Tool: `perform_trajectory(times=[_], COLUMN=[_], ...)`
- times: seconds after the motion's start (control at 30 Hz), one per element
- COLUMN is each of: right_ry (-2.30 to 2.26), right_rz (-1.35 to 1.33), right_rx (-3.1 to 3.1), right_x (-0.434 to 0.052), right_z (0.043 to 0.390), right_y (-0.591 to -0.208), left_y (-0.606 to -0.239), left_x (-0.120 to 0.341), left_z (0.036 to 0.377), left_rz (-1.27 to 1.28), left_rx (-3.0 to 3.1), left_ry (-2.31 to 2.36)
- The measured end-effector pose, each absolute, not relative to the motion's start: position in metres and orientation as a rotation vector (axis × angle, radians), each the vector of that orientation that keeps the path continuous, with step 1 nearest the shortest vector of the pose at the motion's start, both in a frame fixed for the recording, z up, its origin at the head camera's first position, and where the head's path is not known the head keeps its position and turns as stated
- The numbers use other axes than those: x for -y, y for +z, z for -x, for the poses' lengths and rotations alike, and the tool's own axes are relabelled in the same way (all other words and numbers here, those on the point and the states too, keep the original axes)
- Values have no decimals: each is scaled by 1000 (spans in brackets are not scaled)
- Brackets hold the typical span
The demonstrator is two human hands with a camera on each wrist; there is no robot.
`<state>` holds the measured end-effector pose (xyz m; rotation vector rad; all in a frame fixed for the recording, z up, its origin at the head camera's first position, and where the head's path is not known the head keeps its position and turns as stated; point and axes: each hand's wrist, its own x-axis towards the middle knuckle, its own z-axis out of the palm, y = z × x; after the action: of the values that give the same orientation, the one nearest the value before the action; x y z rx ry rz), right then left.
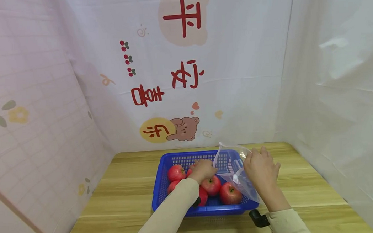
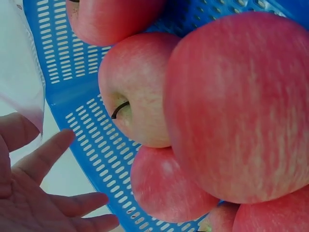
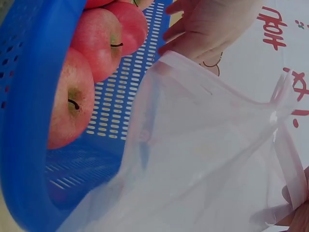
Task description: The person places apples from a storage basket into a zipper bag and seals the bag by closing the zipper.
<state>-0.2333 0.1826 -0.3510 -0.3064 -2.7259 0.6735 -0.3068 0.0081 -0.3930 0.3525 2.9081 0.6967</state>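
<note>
Wood-grain counter (image 1: 120,191). Your left hand (image 1: 204,169), right hand (image 1: 261,169) pinch plastic bag (image 3: 193,140); likely opening step, next calls for wider spread.

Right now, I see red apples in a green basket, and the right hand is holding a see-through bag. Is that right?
Not quite: the basket is blue, not green, as the head view shows. The red apples are in it, and the right hand is holding a see-through bag, just as you said.
</note>
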Motion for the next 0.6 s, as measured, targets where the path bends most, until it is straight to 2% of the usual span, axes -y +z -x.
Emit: perform_trajectory(times=[0.6], right_ry=[600], right_rz=[195], right_rx=[2825], right_x=[-183], right_z=[221], right_y=[-372], left_y=[-388], left_x=[-25], left_z=[311], left_rz=[-405], left_rx=[-2975], left_ry=[621])
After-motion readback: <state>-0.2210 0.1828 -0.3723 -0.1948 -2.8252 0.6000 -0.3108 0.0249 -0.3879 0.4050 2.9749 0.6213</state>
